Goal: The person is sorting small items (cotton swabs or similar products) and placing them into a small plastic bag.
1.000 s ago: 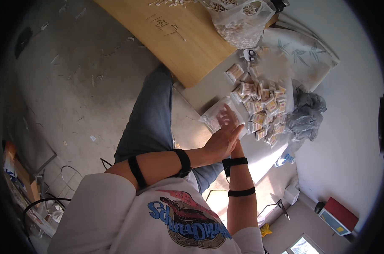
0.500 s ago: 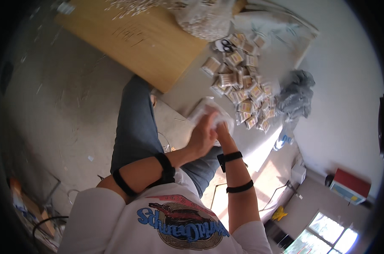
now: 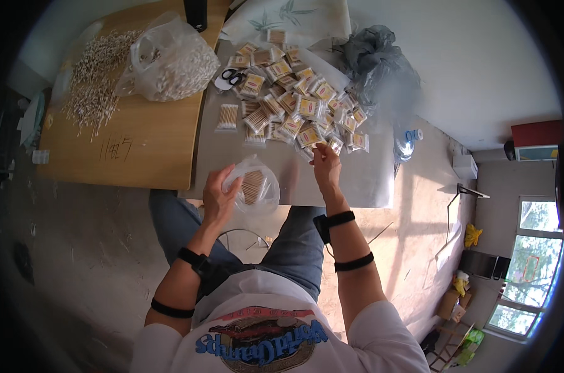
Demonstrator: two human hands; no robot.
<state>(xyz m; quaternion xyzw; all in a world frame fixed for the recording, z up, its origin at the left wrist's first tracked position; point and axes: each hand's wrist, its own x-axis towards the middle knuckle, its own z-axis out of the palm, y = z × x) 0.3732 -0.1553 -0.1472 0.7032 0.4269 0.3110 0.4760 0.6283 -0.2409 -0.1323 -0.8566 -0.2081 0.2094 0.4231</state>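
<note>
My left hand (image 3: pixel 216 200) is closed on the rim of a clear plastic bag (image 3: pixel 269 194) at the table's near edge. Inside that bag lies a bundle of cotton swabs (image 3: pixel 252 186). To the right, my right hand (image 3: pixel 327 169) pinches a small pack of cotton swabs (image 3: pixel 309 135) at the near side of the pile; its fingertips partly cover the pack's lower edge. The pile of swab packs (image 3: pixel 285 81), with yellow labels in clear wrap, spreads over the grey tabletop (image 3: pixel 369 180). One pack (image 3: pixel 228 116) lies apart on the left.
Scissors (image 3: pixel 233 77) lie left of the pile. On the wooden board (image 3: pixel 154 165) are loose swabs (image 3: pixel 95 74), a plastic bag full of swabs (image 3: pixel 182 71) and a dark cylinder (image 3: pixel 196 13). A grey plastic bag (image 3: pixel 381 59) is at the back right, above a clear bottle (image 3: pixel 405 148).
My view has turned and shifted toward the table. My hands, together on the plastic bag before, are now apart: the left keeps the bag, the right has reached to the pile.
</note>
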